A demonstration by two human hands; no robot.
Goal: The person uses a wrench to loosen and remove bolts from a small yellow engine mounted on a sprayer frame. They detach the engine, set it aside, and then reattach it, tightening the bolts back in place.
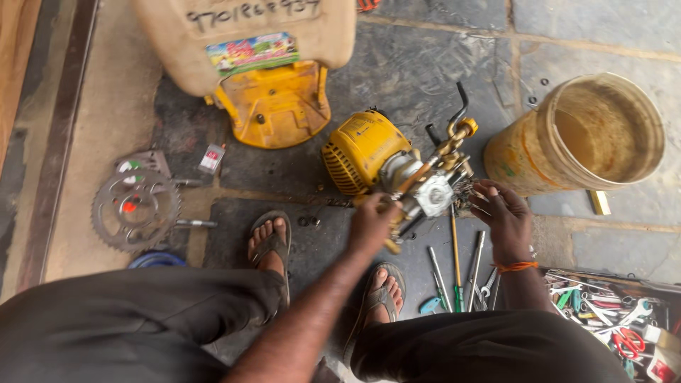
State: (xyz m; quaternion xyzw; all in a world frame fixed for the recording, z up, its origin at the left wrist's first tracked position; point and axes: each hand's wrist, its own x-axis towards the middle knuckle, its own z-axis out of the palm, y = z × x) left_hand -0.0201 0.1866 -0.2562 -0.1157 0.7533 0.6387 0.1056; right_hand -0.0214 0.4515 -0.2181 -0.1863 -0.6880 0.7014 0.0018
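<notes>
At the top of the frame, left of centre, a large cream sprayer tank stands on its yellow base, the biggest thing on the stone floor. Upper right, a tan plastic bucket lies tilted with its mouth open to the camera. In the centre sits the yellow small engine with a brass-and-grey pump bolted to its right side. At mid left a toothed steel sprocket lies flat. The left hand is closed around the pump's lower fittings, gripping them; the right hand touches the pump's right edge with curled fingers, not clearly clamped. Below them, loose screwdrivers and spanners lie between the sandalled feet and a toolbox.
</notes>
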